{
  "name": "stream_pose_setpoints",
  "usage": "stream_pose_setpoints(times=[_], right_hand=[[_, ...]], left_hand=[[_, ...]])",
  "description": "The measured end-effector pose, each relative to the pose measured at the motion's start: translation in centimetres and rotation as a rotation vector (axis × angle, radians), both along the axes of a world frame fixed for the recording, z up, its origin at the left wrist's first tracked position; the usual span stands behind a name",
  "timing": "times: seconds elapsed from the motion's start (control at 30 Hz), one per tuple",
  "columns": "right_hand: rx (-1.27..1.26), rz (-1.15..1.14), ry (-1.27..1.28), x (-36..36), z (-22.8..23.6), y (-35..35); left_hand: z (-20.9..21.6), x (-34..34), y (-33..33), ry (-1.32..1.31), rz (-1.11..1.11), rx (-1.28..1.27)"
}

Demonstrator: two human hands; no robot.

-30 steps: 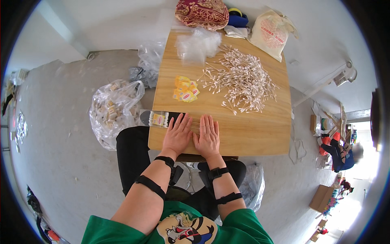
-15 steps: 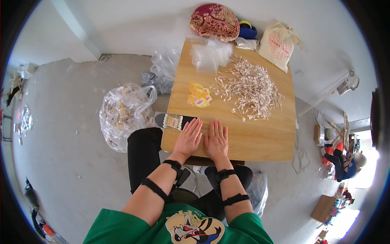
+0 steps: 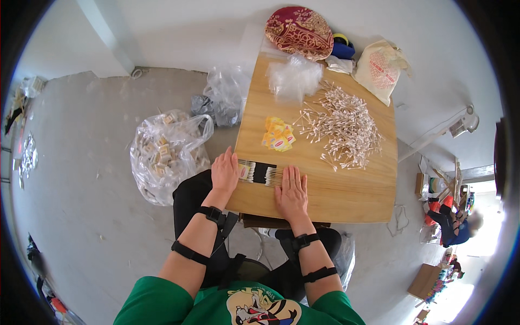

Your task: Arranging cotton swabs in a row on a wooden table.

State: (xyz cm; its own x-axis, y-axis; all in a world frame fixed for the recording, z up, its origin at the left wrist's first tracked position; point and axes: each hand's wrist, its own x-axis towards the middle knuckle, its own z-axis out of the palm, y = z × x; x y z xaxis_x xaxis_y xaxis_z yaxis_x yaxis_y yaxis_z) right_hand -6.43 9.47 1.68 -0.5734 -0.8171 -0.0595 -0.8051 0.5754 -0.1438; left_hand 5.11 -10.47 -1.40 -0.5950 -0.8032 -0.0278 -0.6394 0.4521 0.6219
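My left hand point(image 3: 224, 172) lies with its fingers stretched out over the left end of a row of cotton swabs point(image 3: 247, 171), at the table's left edge. A yellow-and-white card shows partly beside its fingers. My right hand point(image 3: 291, 189) rests flat, fingers straight, on the right end of a second row of swabs point(image 3: 274, 176). Between the two rows a black strip point(image 3: 262, 173) is exposed. Beyond my hands lies a small heap of yellow cards point(image 3: 279, 135), and to its right a big loose pile of cotton swabs point(image 3: 346, 127).
Clear plastic bags point(image 3: 295, 78) lie toward the table's far end, near a red patterned cloth item point(image 3: 299, 33), a tape dispenser point(image 3: 343, 50) and a cream drawstring bag point(image 3: 377, 70). A filled clear sack point(image 3: 168, 157) stands on the floor at left. Another person point(image 3: 460, 226) sits far right.
My left hand has moved left, away from my right hand, onto the left row of swabs, baring the black strip. My right hand stays flat, and the view has shifted slightly.
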Motion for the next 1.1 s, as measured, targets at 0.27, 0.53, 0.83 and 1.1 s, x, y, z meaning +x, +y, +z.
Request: stream_pose_setpoints(times=[0.27, 0.53, 0.83, 1.1], right_hand=[[-0.013, 0.068, 0.011, 0.9, 0.1, -2.7], [-0.030, 0.097, 0.000, 1.2, 0.4, -3.7], [-0.020, 0.151, -0.015, 1.8, 0.4, -5.0], [-0.033, 0.129, -0.026, 2.7, 0.2, -5.9]], left_hand=[[-1.7, 0.1, -0.2, 0.272, -0.024, 0.116], [-2.3, 0.2, -0.3, 0.296, -0.046, 0.142], [-2.5, 0.3, -0.3, 0.315, -0.059, 0.164], [-2.4, 0.1, -0.1, 0.303, -0.059, 0.122]])
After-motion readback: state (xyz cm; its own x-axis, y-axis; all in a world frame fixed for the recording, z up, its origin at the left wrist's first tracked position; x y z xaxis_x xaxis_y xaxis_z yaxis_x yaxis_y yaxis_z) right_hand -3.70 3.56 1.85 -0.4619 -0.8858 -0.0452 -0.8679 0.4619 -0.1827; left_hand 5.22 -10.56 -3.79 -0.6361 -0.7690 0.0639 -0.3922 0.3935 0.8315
